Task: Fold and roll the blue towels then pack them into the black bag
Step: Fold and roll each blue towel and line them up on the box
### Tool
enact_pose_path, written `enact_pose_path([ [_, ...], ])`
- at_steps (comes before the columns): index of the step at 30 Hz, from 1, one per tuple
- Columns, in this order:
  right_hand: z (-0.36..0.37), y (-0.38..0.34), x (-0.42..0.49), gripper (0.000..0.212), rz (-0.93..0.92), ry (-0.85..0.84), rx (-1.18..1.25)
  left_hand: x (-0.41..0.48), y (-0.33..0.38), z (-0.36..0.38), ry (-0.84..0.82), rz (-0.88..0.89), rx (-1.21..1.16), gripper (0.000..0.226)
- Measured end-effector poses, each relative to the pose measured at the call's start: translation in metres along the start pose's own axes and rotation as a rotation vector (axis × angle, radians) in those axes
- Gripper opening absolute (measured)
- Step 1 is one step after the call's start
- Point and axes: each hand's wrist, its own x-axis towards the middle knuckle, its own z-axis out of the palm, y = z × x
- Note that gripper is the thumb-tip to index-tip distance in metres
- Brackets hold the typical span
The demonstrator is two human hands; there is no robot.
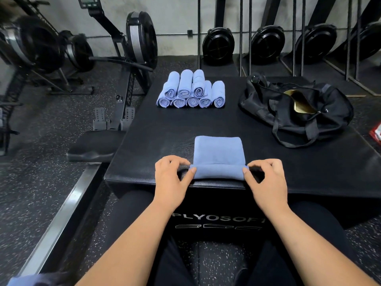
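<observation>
The left grip (171, 178) pinches the left end of a started roll between thumb and curled fingers. The right grip (266, 178) pinches the right end in the same way. The blue towel (218, 153) lies at the near edge of the black bench (154, 137), lower centre of the frame. Its rolled part runs left to right, and the flat remainder stretches away toward the top of the frame.

Further up, left of centre, a stack of rolled towels (190, 91) sits in two tiers. Their spiral ends face the camera, their long axes point up-frame, and one roll at the back is partly hidden.

At the upper right of the bench the black bag (296, 112) lies slumped and unzipped, showing gold lining; its contents cannot be made out.

A blue cloth (20, 280) is cut off at the lower left corner. A red object (376, 133) is cut off at the right edge.
</observation>
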Motion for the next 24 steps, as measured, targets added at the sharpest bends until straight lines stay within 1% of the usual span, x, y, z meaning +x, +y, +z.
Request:
enact_pose_path([
  [3,-0.001,-0.003,-0.003,0.012,-0.048,0.021,0.027,-0.001,0.004,0.0,0.031,0.068,-0.031,0.015],
  [6,0.002,0.001,-0.005,0.008,-0.14,0.052,-0.064,-0.003,0.002,0.004,0.053,0.116,0.026,0.014],
  [10,0.005,0.008,-0.004,0.018,-0.19,0.056,-0.145,-0.002,0.0,0.006,0.055,0.115,0.063,0.016],
  [13,0.006,0.009,-0.002,0.026,-0.192,0.039,-0.201,-0.002,-0.002,0.005,0.006,0.118,0.098,0.03],
  [16,0.005,0.011,0.0,0.04,-0.184,-0.022,-0.254,-0.001,-0.006,0.004,-0.048,0.124,0.137,0.041],
  [18,0.005,0.013,0.002,0.043,-0.181,-0.059,-0.27,0.0,-0.008,0.004,-0.053,0.13,0.16,0.04],
  [24,0.002,0.016,0.007,0.038,-0.124,-0.109,-0.216,0.003,-0.01,0.006,-0.053,0.088,0.126,0.03],
])
